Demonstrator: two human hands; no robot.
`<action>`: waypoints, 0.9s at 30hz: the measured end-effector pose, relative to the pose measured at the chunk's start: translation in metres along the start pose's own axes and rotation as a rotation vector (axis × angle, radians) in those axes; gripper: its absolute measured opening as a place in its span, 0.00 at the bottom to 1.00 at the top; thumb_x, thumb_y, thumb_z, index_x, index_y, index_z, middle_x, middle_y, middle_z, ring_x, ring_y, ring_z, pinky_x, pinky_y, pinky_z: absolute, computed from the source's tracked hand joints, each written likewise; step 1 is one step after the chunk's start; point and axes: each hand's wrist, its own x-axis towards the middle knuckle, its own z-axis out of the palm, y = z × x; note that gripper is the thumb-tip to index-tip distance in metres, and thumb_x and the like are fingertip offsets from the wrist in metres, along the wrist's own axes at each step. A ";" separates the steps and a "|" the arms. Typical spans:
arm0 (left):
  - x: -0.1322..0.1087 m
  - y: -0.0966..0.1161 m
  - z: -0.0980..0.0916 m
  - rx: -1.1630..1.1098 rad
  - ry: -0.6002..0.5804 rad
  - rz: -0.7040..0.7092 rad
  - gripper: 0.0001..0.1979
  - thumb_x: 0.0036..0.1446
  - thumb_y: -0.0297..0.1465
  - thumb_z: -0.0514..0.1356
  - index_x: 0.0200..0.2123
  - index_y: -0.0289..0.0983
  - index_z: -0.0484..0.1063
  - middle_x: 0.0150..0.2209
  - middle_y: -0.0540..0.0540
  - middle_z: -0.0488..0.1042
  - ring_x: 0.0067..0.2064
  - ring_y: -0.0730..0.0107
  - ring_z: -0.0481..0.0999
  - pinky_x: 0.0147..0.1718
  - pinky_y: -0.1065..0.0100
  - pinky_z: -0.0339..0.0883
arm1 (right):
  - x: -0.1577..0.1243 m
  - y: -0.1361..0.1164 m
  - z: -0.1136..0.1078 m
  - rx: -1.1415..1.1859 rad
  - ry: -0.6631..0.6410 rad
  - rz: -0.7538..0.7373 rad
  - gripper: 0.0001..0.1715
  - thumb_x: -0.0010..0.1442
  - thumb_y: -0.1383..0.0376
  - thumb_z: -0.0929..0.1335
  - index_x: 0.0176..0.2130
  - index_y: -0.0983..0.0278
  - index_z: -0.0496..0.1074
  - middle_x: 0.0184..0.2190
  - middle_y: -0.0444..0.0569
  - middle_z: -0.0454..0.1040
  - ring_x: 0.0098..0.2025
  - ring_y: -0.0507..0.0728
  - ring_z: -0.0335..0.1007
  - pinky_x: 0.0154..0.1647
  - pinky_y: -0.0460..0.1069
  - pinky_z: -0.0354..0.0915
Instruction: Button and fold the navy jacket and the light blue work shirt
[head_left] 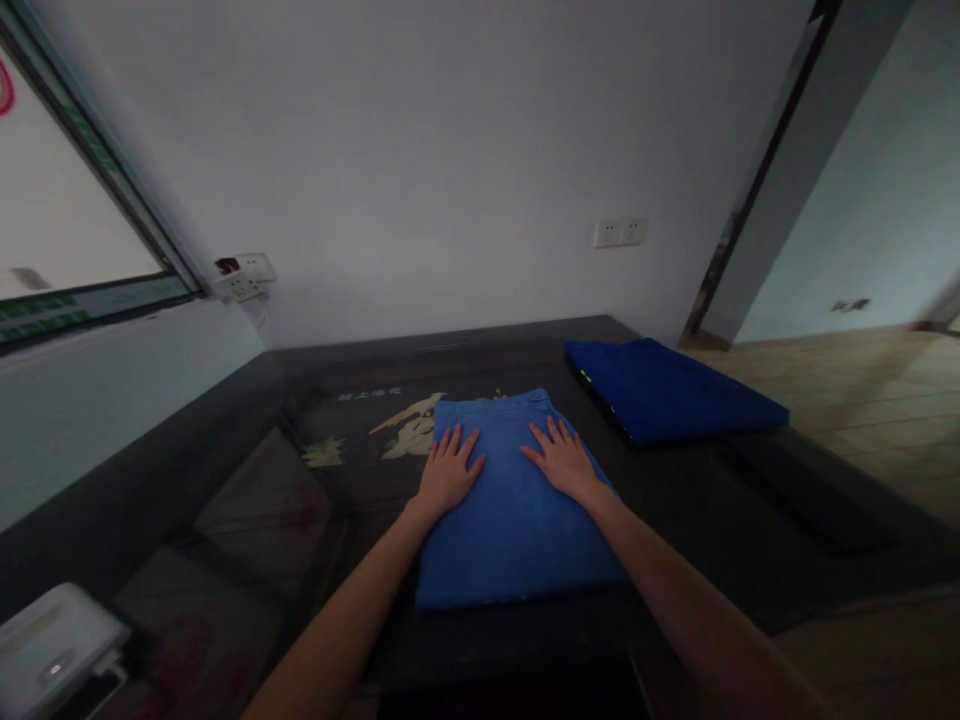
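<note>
A light blue folded garment (517, 540), which looks like trousers with its waistband at the far end, lies flat on the dark glossy table (360, 620). My left hand (450, 472) rests palm down on its upper left part, fingers spread. On the upper right part lies my right hand (562, 458), also flat with fingers apart. Neither hand grips anything. To the right, apart from both hands, sits a darker blue folded cloth item (667, 390) with small yellow-green marks along its left edge.
White wall sockets (619, 233) are on the wall behind the table, with another socket block (244, 275) at the left corner. A white plastic appliance (60, 650) stands at the lower left. A window (82, 200) borders the left side; tiled floor (847, 380) shows at right.
</note>
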 end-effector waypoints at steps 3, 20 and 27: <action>0.000 0.001 0.001 0.009 -0.003 -0.007 0.29 0.64 0.47 0.44 0.66 0.46 0.49 0.68 0.44 0.46 0.68 0.54 0.45 0.63 0.52 0.43 | 0.002 0.001 0.002 -0.003 -0.011 0.005 0.42 0.63 0.41 0.50 0.67 0.59 0.46 0.69 0.56 0.40 0.69 0.66 0.30 0.65 0.63 0.37; 0.044 -0.008 -0.024 -0.008 -0.018 -0.024 0.27 0.63 0.43 0.50 0.62 0.38 0.59 0.65 0.35 0.55 0.66 0.50 0.52 0.61 0.52 0.48 | 0.034 -0.021 -0.040 0.065 0.142 -0.098 0.36 0.65 0.52 0.56 0.64 0.70 0.53 0.66 0.62 0.49 0.68 0.65 0.41 0.63 0.61 0.46; 0.071 -0.008 0.004 0.077 0.089 -0.144 0.29 0.65 0.44 0.43 0.64 0.37 0.55 0.65 0.36 0.54 0.67 0.52 0.49 0.62 0.51 0.43 | 0.075 -0.007 -0.002 -0.024 0.116 0.008 0.37 0.67 0.51 0.51 0.65 0.71 0.50 0.67 0.63 0.44 0.69 0.64 0.32 0.64 0.63 0.37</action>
